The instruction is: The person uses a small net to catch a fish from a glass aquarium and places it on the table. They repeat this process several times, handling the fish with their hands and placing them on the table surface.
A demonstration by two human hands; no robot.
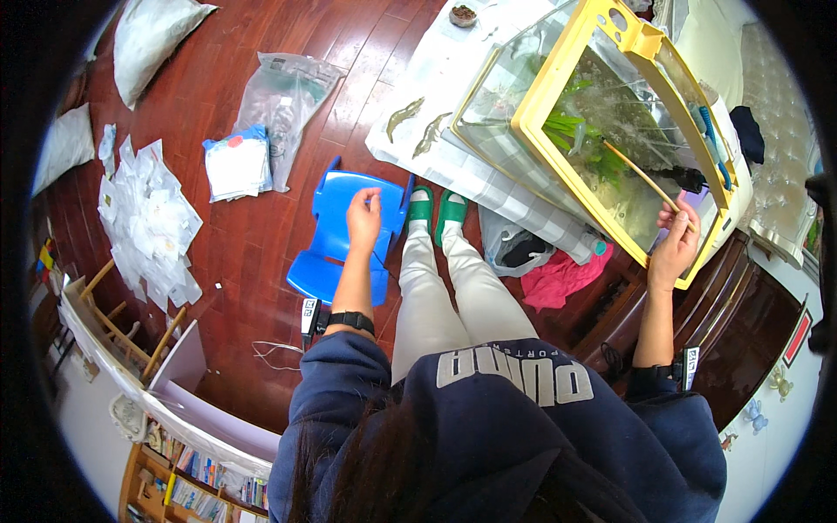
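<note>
My right hand (677,245) grips the end of a thin wooden stick (644,173), which slants over the open top of a yellow-framed glass aquarium (575,196). The stick's far tip is by green aquatic plants (565,124) and a small translucent piece; whether they touch is unclear. Near the right hand, a black device (683,176) sits inside the tank's rim, and a blue ribbed tube (709,134) runs along the frame. My left hand (363,219) holds nothing, loosely curled above a blue plastic chair (327,242).
The tank stands on a cloth-covered table (418,72) with a small bowl (463,16) and two olive-brown, shrimp-like shapes. Below are a plastic bag (507,245) and pink cloth (556,278). Leftward on the floor lie a clear bag (288,98), white packs (239,163) and a pile of plastic sleeves (150,216).
</note>
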